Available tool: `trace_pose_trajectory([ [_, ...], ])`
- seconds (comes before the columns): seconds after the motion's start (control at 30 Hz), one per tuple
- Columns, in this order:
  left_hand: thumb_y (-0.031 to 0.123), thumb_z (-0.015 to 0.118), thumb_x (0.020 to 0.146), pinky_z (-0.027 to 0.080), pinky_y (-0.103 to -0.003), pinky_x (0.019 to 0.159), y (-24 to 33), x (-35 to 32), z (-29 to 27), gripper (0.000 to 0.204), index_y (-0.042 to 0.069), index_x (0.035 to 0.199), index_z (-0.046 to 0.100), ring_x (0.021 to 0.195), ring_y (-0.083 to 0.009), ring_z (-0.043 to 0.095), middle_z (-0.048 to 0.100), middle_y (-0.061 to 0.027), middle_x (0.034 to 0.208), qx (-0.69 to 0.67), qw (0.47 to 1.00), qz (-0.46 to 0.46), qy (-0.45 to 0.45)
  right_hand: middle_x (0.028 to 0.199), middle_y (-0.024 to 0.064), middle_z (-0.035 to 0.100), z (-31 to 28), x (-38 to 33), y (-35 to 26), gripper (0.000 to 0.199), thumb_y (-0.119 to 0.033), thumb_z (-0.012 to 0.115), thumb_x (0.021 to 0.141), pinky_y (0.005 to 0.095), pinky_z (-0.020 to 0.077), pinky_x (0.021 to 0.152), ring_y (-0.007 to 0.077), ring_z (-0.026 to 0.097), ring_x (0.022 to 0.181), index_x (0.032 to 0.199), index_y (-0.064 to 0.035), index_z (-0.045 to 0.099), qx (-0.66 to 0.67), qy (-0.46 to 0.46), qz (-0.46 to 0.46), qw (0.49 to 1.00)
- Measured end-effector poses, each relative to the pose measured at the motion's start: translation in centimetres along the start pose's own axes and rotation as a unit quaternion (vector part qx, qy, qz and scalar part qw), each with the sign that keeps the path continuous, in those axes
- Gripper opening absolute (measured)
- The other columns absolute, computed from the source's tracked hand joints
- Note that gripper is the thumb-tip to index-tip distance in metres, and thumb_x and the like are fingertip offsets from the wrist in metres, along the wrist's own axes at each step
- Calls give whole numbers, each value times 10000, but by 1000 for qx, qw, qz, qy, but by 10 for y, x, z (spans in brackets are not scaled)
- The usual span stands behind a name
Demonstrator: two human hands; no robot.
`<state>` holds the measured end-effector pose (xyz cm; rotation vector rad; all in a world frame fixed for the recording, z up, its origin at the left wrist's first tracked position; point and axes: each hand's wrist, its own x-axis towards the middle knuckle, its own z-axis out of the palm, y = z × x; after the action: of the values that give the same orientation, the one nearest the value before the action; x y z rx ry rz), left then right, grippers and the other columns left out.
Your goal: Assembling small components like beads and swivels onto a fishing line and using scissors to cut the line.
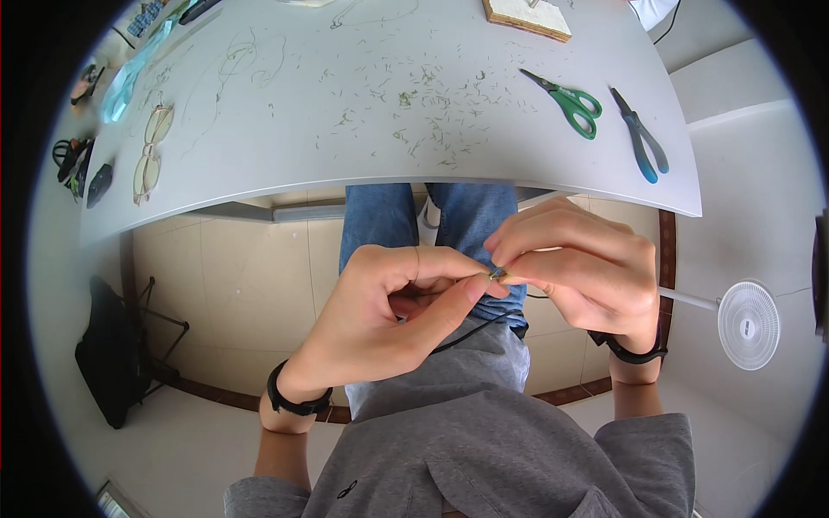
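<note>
Over my lap, just off the table's near edge, both hands meet at the fingertips. Between them sits a tiny greenish, shiny piece (496, 274), too small to name. My left hand (401, 302) is closed, its thumb and forefinger pinching that piece from the left. From the right, the thumb and fingers of my right hand (583, 259) pinch at the same spot. A thin thread-like line runs over my left forefinger. Each wrist wears a black band.
Many short green clippings (414, 104) lie scattered on the white table (285, 160). Green-handled scissors (574, 108) and blue-handled pliers (641, 138) rest at the right. Glasses (148, 155) lie at the left, loose thread (242, 56) farther back. A wooden block (528, 19) stands at the far edge.
</note>
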<state>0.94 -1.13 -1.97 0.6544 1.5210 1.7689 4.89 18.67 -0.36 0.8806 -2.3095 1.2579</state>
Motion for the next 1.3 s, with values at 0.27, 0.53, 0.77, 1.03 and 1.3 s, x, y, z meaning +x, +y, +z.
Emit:
trace_pose_trajectory([
  [0.27,-25,554,841,272,-159,439,5,-3,1,120,1,906,651,538,9,408,547,3,670,56,998,-23,21,771,131,573,2,-1,1,187,-19,656,567,305,494,587,246,599,690,705,68,566,-6,12,-23,1000],
  [0.53,-28,613,787,212,-181,389,3,-8,10,123,7,899,649,409,2,282,363,51,465,161,979,85,90,815,160,611,10,-2,-3,153,9,716,648,301,544,613,260,638,762,743,70,611,-1,69,28,997],
  [0.77,-54,647,738,254,-174,385,-4,-8,12,153,4,880,643,382,-20,315,382,20,457,209,952,159,154,827,160,611,23,-6,-6,182,34,727,620,312,551,635,263,637,781,767,62,623,23,123,42,991],
  [1.03,-65,661,714,278,-181,379,-10,-9,14,178,9,873,636,377,-40,346,414,0,469,229,937,190,184,852,187,602,34,-8,-4,125,59,677,671,309,544,615,261,629,769,765,70,596,0,136,25,990],
  [1.3,-74,653,711,284,-183,377,-11,-10,14,199,12,890,643,378,-44,354,421,-3,471,229,930,204,201,906,208,591,42,-8,-6,143,55,644,716,293,513,589,241,601,739,824,59,550,-5,146,28,989],
])
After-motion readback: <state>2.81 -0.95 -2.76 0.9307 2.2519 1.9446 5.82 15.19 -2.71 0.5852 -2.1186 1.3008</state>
